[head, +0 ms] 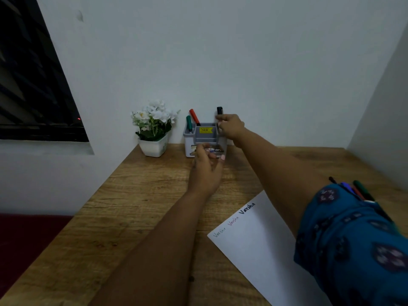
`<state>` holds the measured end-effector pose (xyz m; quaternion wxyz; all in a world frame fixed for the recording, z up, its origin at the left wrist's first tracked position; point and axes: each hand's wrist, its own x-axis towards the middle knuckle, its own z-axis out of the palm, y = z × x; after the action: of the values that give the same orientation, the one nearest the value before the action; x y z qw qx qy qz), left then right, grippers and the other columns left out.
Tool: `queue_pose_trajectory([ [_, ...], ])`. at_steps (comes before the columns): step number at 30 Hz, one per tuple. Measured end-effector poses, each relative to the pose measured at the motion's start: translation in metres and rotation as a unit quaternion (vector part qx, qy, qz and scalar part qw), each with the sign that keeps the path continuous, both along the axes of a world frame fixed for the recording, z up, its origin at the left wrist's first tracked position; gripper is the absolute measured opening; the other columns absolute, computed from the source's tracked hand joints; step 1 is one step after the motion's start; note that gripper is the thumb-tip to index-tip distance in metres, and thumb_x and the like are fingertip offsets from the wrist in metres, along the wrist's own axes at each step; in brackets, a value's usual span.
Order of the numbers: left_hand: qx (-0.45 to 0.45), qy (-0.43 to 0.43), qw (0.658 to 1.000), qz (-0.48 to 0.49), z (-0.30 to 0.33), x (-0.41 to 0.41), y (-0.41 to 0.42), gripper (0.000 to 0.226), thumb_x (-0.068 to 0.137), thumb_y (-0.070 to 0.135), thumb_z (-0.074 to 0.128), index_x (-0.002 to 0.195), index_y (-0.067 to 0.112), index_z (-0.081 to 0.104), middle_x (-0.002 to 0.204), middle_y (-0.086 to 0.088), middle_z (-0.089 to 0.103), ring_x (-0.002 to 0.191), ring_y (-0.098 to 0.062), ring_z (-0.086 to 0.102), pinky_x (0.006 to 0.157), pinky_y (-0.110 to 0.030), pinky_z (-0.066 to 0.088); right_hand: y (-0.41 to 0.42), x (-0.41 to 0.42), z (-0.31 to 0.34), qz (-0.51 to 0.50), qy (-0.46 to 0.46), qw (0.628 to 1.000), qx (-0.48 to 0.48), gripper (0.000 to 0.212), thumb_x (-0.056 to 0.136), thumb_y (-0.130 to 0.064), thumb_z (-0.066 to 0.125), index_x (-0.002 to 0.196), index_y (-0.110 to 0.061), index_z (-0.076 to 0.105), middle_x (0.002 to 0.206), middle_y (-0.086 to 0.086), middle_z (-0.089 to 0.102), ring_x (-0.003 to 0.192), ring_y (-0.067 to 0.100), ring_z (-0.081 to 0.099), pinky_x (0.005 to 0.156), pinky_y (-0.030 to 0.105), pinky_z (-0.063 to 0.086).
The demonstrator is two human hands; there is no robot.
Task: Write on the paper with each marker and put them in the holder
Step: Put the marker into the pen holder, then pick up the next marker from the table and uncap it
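A grey and white holder (202, 134) stands at the back of the wooden desk, against the wall. A green marker (189, 123) and a red marker (194, 117) stick up from its left compartment. My right hand (230, 127) pinches a black marker (219, 111) upright over the holder's right side. My left hand (207, 167) touches the holder's front with curled fingers. A white paper (265, 250) lies at the front right, with the same word written on it in green, red and black.
A white pot of white flowers (154, 129) stands left of the holder. More markers (357, 191) lie at the right behind my blue sleeve. The desk (136, 206) meets walls at the back and right; a dark window is at the left.
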<state>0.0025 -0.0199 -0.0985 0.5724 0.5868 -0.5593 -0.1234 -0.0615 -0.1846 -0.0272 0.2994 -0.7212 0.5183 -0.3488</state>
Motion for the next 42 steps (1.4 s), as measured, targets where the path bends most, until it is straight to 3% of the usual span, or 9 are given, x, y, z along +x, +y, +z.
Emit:
queue_pose_trajectory([
  [5,0.004,-0.005,1.000,0.000,0.000,-0.001,0.000,0.044,0.094,0.031,0.060,0.129,0.017,0.039,0.100,0.003,0.056,0.079,0.002,0.053,0.069,-0.017,0.043,0.012,-0.003,0.014,0.045,0.008,0.999,-0.002,0.033,0.094,-0.002,0.047,0.121,0.010,0.059,0.131,0.023,0.056,0.108,0.028,0.057,0.091,0.032,0.049],
  [11,0.007,-0.001,1.000,-0.001,0.001,-0.001,0.002,0.043,0.094,0.031,0.060,0.128,0.017,0.039,0.100,0.003,0.056,0.081,-0.002,0.054,0.073,-0.022,0.046,0.016,-0.001,0.013,0.045,0.094,0.994,-0.039,0.044,0.100,-0.016,0.041,0.143,-0.007,0.045,0.152,0.016,0.033,0.136,0.035,0.037,0.113,0.040,0.032],
  [19,0.013,-0.035,0.999,-0.012,0.002,-0.002,0.005,0.043,0.094,0.033,0.059,0.128,0.018,0.038,0.105,0.000,0.057,0.094,-0.015,0.058,0.077,-0.030,0.050,0.034,-0.022,0.018,0.051,0.115,0.988,-0.085,0.041,0.100,-0.014,0.042,0.140,-0.011,0.048,0.144,0.015,0.048,0.129,0.031,0.047,0.106,0.035,0.039],
  [22,0.016,-0.087,0.996,-0.020,0.004,-0.008,0.009,0.034,0.095,0.031,0.057,0.123,0.017,0.044,0.110,0.002,0.054,0.101,-0.016,0.056,0.082,-0.033,0.050,0.053,-0.057,0.030,0.056,0.124,0.983,-0.127,0.032,0.098,-0.013,0.049,0.128,-0.011,0.061,0.133,0.010,0.059,0.119,0.023,0.055,0.095,0.026,0.041],
  [27,0.004,-0.227,0.973,-0.042,0.010,-0.023,0.013,0.012,0.091,0.024,0.062,0.097,0.014,0.066,0.104,-0.003,0.054,0.104,-0.021,0.050,0.086,-0.038,0.047,0.096,-0.152,0.050,0.056,0.205,0.969,-0.124,0.013,0.087,-0.017,0.069,0.099,-0.015,0.074,0.092,0.002,0.068,0.083,0.010,0.058,0.065,0.012,0.038],
  [32,0.005,-0.273,0.960,-0.069,0.017,-0.043,0.030,0.013,0.082,0.029,0.074,0.077,0.017,0.070,0.098,0.009,0.057,0.107,-0.019,0.048,0.086,-0.034,0.043,0.136,-0.247,0.043,-0.070,0.213,0.963,-0.147,0.008,0.083,-0.020,0.072,0.089,-0.016,0.076,0.091,0.005,0.069,0.082,0.015,0.060,0.073,0.021,0.039],
  [37,-0.055,-0.186,0.979,-0.054,0.030,-0.054,0.058,0.019,0.090,0.036,0.066,0.080,0.019,0.069,0.088,0.016,0.056,0.096,-0.012,0.049,0.075,-0.029,0.038,0.163,-0.281,0.010,-0.091,0.262,0.958,-0.070,0.005,0.079,-0.021,0.075,0.084,-0.019,0.076,0.090,0.001,0.074,0.082,0.013,0.065,0.076,0.022,0.048],
  [40,-0.088,-0.174,0.980,-0.045,0.032,-0.058,0.068,0.005,0.088,0.014,0.064,0.089,0.018,0.068,0.093,0.010,0.057,0.099,-0.019,0.053,0.081,-0.034,0.043,0.172,-0.275,-0.005,-0.087,0.285,0.954,-0.035,0.009,0.083,-0.027,0.073,0.086,-0.018,0.073,0.084,-0.001,0.069,0.080,0.015,0.062,0.067,0.025,0.046],
  [42,-0.083,-0.176,0.980,-0.043,0.031,-0.061,0.073,0.026,0.078,-0.005,0.057,0.089,0.016,0.067,0.095,0.007,0.056,0.100,-0.022,0.052,0.083,-0.032,0.041,0.174,-0.267,-0.015,-0.088,0.286,0.954,-0.028,0.016,0.083,-0.028,0.074,0.088,-0.014,0.072,0.088,0.003,0.068,0.084,0.018,0.062,0.067,0.028,0.047],
])
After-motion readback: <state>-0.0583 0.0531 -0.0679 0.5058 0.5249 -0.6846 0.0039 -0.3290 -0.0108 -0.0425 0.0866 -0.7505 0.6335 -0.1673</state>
